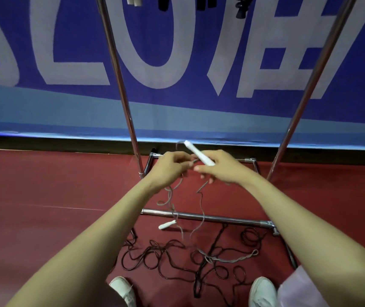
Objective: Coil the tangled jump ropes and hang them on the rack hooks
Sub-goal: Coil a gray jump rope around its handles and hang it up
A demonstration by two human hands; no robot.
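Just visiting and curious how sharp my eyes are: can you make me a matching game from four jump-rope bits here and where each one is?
Things:
1. long white plastic handle
2. small white plastic handle
3. thin dark brown rope
4. black ribbed handle

Places:
A. looped on the red floor
B. hanging at the top of the view
C. in the right hand
D. dangling on the grey cord

Pairs: 1-C, 2-D, 3-A, 4-B

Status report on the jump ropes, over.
Right grip holds white handle; left grip pinches grey rope. Second handle dangles. Slack lies among dark rope on floor.
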